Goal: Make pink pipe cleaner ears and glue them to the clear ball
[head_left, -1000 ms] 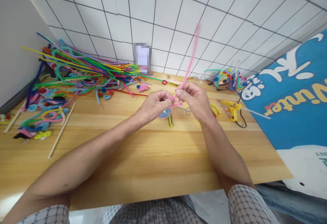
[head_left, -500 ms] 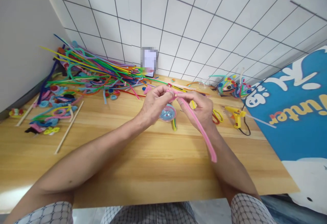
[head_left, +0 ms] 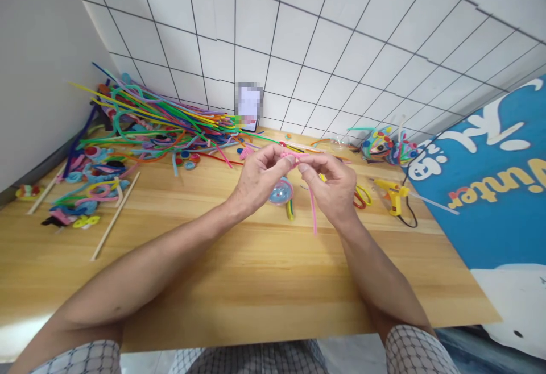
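A pink pipe cleaner (head_left: 314,209) runs between my two hands above the middle of the table, its free end hanging down beside my right hand. My left hand (head_left: 265,176) pinches a bunched pink part of it between thumb and fingers. Close by on the right, my right hand (head_left: 330,183) grips the strand with thumb and forefinger. Below them on the wood lies a round clear piece with blue and pink trim (head_left: 280,191), partly covered by my left hand. A short green and yellow strip (head_left: 290,209) touches the table under it.
Many coloured pipe cleaners (head_left: 170,115) are heaped at the back left. A phone (head_left: 249,106) leans on the tiled wall. Wooden sticks (head_left: 115,216) lie left. On the right are scissors (head_left: 362,196), a yellow glue gun (head_left: 396,196) and decorated balls (head_left: 379,145).
The pink pipe cleaner's free end has swung from slanting across my right wrist to hanging down between my hands. My hands stay close together, still gripping it.
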Demonstrator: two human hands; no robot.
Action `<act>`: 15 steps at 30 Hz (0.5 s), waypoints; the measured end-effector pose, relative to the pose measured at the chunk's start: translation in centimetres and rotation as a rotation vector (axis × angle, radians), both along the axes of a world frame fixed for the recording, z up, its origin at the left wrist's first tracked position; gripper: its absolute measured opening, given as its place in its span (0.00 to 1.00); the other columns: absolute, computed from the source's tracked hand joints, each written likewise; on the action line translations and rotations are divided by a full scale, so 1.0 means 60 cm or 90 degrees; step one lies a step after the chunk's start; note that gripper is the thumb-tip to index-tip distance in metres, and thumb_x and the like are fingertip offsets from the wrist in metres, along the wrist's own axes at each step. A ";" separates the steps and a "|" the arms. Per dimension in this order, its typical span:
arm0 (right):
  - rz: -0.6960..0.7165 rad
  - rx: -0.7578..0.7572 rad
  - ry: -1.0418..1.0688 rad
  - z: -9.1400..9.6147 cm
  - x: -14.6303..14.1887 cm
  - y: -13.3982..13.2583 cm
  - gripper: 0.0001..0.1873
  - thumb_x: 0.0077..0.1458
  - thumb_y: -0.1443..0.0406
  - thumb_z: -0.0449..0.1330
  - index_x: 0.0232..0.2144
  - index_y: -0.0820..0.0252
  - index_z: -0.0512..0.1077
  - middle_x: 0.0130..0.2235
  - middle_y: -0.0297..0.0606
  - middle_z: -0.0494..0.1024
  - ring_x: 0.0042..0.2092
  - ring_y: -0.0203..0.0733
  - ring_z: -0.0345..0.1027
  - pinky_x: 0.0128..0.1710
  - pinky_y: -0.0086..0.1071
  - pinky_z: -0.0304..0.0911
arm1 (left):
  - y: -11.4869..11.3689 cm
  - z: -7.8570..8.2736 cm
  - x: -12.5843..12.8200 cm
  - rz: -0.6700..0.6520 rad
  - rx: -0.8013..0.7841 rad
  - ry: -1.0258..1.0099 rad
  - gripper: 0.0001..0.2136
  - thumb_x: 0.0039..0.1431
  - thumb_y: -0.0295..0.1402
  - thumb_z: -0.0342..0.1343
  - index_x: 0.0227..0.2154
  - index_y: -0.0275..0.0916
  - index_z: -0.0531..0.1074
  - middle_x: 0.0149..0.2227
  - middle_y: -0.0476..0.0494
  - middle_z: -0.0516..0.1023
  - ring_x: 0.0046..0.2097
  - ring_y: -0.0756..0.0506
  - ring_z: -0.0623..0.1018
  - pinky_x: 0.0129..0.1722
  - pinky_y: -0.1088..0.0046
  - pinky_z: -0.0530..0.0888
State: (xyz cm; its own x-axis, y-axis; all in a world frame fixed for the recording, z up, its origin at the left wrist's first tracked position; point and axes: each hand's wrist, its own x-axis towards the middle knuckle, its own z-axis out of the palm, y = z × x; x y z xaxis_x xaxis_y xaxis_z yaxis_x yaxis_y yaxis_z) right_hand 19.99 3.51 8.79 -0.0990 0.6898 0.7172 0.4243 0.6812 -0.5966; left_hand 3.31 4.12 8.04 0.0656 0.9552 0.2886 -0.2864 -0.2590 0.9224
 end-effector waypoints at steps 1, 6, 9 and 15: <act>-0.014 0.014 -0.012 0.000 -0.001 0.000 0.05 0.64 0.65 0.67 0.37 0.51 0.84 0.36 0.34 0.89 0.32 0.40 0.77 0.34 0.36 0.73 | -0.001 0.000 0.000 -0.003 0.001 0.003 0.12 0.57 0.42 0.68 0.30 0.40 0.77 0.29 0.50 0.77 0.30 0.50 0.70 0.30 0.74 0.68; -0.056 0.095 -0.069 -0.001 -0.002 0.001 0.09 0.65 0.66 0.65 0.36 0.49 0.85 0.34 0.35 0.87 0.30 0.40 0.75 0.34 0.37 0.72 | 0.000 -0.001 -0.002 -0.013 0.003 -0.002 0.11 0.58 0.42 0.68 0.31 0.40 0.79 0.28 0.50 0.76 0.28 0.51 0.67 0.27 0.73 0.65; -0.054 0.118 -0.075 -0.004 -0.001 0.002 0.09 0.65 0.67 0.65 0.38 0.49 0.85 0.34 0.35 0.87 0.31 0.40 0.76 0.34 0.37 0.72 | 0.003 -0.008 -0.002 -0.035 0.006 -0.037 0.10 0.60 0.42 0.69 0.32 0.40 0.80 0.28 0.51 0.76 0.26 0.52 0.64 0.27 0.74 0.64; -0.009 0.158 -0.070 -0.009 0.002 0.007 0.12 0.66 0.69 0.65 0.42 0.48 0.86 0.38 0.36 0.89 0.37 0.42 0.81 0.38 0.38 0.75 | 0.009 -0.015 0.001 -0.071 -0.035 -0.103 0.14 0.57 0.44 0.72 0.32 0.39 0.79 0.25 0.53 0.71 0.23 0.54 0.60 0.23 0.75 0.61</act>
